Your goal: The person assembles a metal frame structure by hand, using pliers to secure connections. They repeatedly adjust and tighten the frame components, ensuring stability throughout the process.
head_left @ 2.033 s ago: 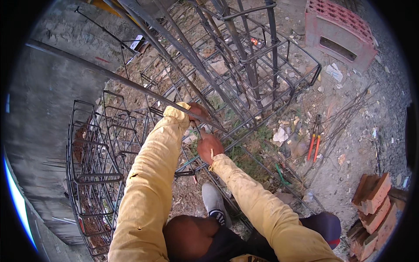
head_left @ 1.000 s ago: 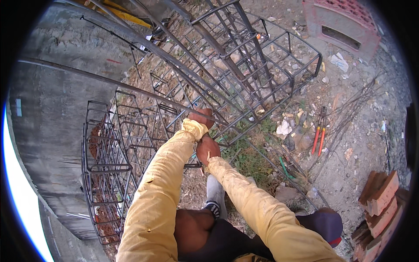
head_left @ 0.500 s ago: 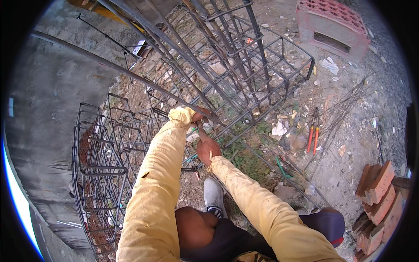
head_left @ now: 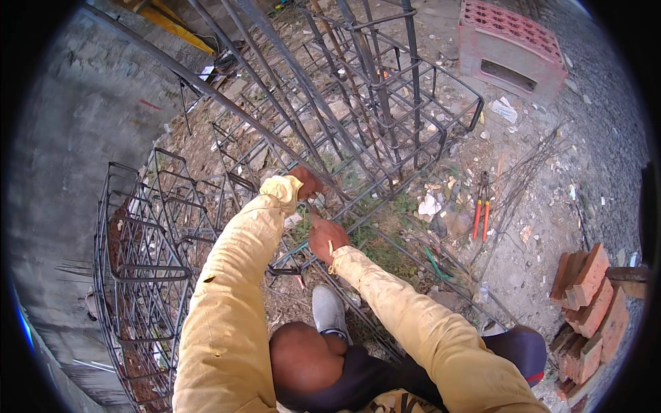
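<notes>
Left hand (head_left: 311,182) by bar (head_left: 237,111), right hand (head_left: 327,239) nearer, can't tell grips; pink crate (head_left: 506,52) far right; stony ground (head_left: 520,275); wall (head_left: 82,138) left.

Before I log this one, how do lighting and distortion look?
Head view: soft, fairly even daylight; black fisheye rim, the rebar cage bowing outward at left; left hand and right hand readable, but fine finger detail too small to tell.
</notes>
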A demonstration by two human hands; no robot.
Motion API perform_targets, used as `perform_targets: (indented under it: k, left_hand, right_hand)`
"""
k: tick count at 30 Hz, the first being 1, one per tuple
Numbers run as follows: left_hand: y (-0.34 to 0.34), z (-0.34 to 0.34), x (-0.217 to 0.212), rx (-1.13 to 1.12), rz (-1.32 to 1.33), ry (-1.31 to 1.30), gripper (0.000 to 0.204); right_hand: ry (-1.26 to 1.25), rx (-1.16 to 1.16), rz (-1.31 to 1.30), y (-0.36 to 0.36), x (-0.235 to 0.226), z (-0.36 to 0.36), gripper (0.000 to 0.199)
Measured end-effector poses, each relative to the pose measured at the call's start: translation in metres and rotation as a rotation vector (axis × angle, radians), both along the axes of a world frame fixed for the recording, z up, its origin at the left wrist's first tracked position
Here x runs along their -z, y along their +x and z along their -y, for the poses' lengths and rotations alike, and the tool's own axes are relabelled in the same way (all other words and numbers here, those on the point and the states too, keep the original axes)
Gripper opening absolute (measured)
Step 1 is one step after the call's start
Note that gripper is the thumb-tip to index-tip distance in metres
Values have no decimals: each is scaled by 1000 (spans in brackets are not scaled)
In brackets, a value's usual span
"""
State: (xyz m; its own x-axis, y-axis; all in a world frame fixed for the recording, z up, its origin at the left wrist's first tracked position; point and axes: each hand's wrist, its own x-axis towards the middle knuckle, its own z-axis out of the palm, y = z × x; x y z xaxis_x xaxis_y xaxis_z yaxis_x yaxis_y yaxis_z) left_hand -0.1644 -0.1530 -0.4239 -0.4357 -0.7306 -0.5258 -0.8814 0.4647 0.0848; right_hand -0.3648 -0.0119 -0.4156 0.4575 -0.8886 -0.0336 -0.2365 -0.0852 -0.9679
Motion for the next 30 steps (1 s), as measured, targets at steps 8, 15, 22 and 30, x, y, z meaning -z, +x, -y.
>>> perform_targets:
  k: [8,15,22,30]
  left_hand:
    - [-56,-41,-73,-574,-36,-172,40]
    - [-98,-14,-167,-716,-1363,-301,62]
    - [-120,34,-198,-641,-1891,-198,42]
    - [-126,33,-185,-508,-2037,-521,48]
  right_hand:
    - [31,-32,16,8,-8,-28,53]
    - [-108,-156,-58,-24,15,-24,59]
    - [-103,-290,-124,-35,23,-15,59]
    - [517,-226,92,-52,-3,-18,56]
